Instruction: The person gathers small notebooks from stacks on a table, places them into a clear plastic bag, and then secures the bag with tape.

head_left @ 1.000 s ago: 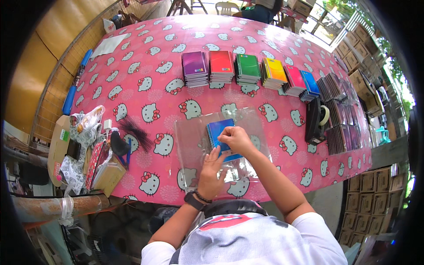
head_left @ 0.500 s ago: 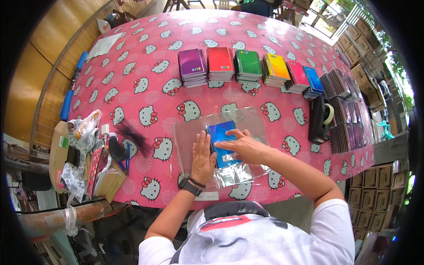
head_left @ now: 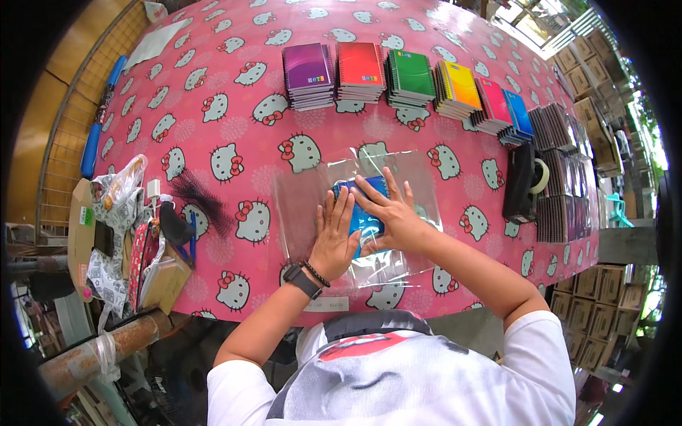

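Observation:
A blue spiral notebook (head_left: 366,224) lies under clear plastic film (head_left: 297,206) on the table in front of me. My left hand (head_left: 332,236) rests along the notebook's left edge, palm down, its fingers stretched out side by side. Across the notebook's right part lies my right hand (head_left: 398,219), also palm down, with its fingers spread. Neither hand is closed around anything. Much of the notebook is hidden under the two hands, and the film shows creases and shine near its lower edge.
A row of notebook stacks, among them a purple stack (head_left: 307,69) and a green stack (head_left: 410,73), stands beyond my hands. To the right are a black tape dispenser (head_left: 520,186) and plastic-wrapped notebook bundles (head_left: 558,213). A cluttered cardboard box (head_left: 80,234) sits at the left edge.
My right hand has gone from bent, pointing fingers to lying flat and spread on the notebook. My left hand stays at its left edge. The whole view has shifted slightly.

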A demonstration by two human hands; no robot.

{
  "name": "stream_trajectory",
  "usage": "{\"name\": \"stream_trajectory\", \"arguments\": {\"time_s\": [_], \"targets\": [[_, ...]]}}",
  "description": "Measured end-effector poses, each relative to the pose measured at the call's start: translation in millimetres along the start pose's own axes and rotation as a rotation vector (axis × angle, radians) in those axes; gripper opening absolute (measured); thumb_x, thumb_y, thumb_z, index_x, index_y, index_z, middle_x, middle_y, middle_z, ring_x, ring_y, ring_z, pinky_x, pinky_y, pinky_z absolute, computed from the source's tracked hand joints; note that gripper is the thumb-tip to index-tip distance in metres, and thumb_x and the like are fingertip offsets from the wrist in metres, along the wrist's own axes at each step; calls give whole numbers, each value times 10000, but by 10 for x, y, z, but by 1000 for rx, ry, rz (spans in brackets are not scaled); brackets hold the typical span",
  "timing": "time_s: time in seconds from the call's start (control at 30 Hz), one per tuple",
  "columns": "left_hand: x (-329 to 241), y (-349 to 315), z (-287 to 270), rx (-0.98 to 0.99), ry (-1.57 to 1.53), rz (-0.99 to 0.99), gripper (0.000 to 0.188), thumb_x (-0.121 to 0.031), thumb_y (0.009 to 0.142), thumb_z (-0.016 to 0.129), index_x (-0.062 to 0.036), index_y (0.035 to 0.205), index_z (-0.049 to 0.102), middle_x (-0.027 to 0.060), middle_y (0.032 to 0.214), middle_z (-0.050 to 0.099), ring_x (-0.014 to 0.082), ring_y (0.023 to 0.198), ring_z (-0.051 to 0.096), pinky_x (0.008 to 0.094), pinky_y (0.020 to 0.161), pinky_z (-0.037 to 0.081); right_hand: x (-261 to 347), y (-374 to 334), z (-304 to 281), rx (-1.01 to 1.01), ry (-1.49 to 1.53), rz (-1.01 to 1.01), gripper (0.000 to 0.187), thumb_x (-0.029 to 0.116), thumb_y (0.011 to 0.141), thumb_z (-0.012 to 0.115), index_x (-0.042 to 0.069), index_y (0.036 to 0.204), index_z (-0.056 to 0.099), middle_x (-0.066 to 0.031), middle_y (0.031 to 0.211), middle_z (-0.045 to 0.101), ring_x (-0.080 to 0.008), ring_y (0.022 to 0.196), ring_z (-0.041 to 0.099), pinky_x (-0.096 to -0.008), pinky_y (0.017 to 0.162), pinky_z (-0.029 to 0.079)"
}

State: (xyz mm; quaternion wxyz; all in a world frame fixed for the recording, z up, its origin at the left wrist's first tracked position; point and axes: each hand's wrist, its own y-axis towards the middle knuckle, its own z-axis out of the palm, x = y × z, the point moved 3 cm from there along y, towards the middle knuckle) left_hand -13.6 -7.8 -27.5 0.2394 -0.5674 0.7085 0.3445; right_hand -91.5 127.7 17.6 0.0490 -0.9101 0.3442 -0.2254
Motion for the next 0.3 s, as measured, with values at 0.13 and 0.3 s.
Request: {"name": "stream_trajectory", "arguments": {"time_s": [0.13,0.3], "targets": [[-63,76,-21,119,172,-61,731,-350,846,518,-140,1439,146,83,1504,75,339,1380,-21,579,1055,5,-11,15,7,-31,6,5,1246,550,458,786,203,1443,108,4,1507,96,-438,1345,-82,-707,976,46],[-164,232,-100,310,383,-175,835,-512,789,560,-222,1443,129,63,1505,71,346,1377,-33,650,1020,-20,-40,-50,31,-175,99,-13,1287,498,481,803,207,1447,4,-96,1508,-8,-386,1361,-87,-683,999,24]]}}
